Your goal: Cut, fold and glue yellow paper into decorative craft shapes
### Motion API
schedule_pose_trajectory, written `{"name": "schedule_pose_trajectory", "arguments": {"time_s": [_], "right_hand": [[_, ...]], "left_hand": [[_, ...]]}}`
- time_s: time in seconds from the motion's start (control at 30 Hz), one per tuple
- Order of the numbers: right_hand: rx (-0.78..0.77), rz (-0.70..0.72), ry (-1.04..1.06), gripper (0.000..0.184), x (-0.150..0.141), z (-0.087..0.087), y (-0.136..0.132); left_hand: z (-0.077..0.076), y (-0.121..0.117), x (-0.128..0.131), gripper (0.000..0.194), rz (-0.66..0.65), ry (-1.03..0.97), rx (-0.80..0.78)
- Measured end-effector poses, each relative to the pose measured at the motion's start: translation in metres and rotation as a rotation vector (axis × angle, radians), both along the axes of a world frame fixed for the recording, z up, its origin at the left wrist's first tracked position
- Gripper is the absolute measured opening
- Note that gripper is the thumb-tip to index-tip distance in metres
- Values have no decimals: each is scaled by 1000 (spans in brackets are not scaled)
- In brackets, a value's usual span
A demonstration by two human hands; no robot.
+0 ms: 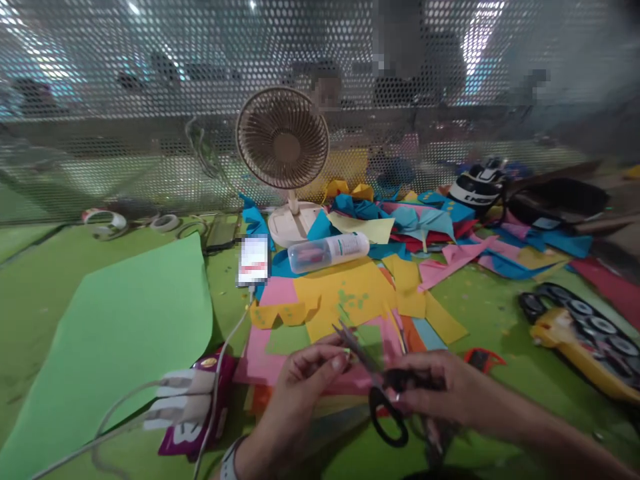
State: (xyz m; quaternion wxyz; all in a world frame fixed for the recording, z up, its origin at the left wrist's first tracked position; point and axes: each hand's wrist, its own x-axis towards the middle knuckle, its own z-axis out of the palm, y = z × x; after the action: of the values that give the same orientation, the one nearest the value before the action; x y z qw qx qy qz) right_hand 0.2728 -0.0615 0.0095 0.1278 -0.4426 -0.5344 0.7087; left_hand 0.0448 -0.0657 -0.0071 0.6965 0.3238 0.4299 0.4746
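My right hand grips a pair of scissors with black handles; one handle loop hangs below the fingers. The grey blades point up and to the left, slightly parted. Close beside them, my left hand pinches with thumb and fingertips; a tiny greenish bit shows there, too small to name. Beneath both hands lie sheets of pink paper and a yellow paper sheet sprinkled with small green scraps. A folded yellow paper strip rests on the pile.
A fan stands by the perforated screen. A clear bottle, a lit phone and crumpled coloured paper lie before it. At left are a green sheet and a purple power strip; a yellow-black tool lies right.
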Motion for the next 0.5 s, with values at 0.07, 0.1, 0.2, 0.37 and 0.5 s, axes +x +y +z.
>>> {"name": "schedule_pose_trajectory", "arguments": {"time_s": [0.07, 0.1, 0.2, 0.37, 0.5], "right_hand": [[26, -77, -33, 37, 16, -1, 5], [52, -124, -52, 38, 26, -2, 8], [141, -288, -141, 43, 56, -6, 17], [656, -441, -637, 40, 91, -12, 28], [1307, -256, -884, 29, 81, -15, 18]], "left_hand": [[-1, 3, -1, 11, 93, 54, -30], [-1, 4, -1, 13, 128, 75, -54], [-1, 7, -2, 19, 136, 83, -118], [-3, 7, -3, 18, 113, 74, -145], [-6, 8, -3, 19, 101, 76, -157]]}}
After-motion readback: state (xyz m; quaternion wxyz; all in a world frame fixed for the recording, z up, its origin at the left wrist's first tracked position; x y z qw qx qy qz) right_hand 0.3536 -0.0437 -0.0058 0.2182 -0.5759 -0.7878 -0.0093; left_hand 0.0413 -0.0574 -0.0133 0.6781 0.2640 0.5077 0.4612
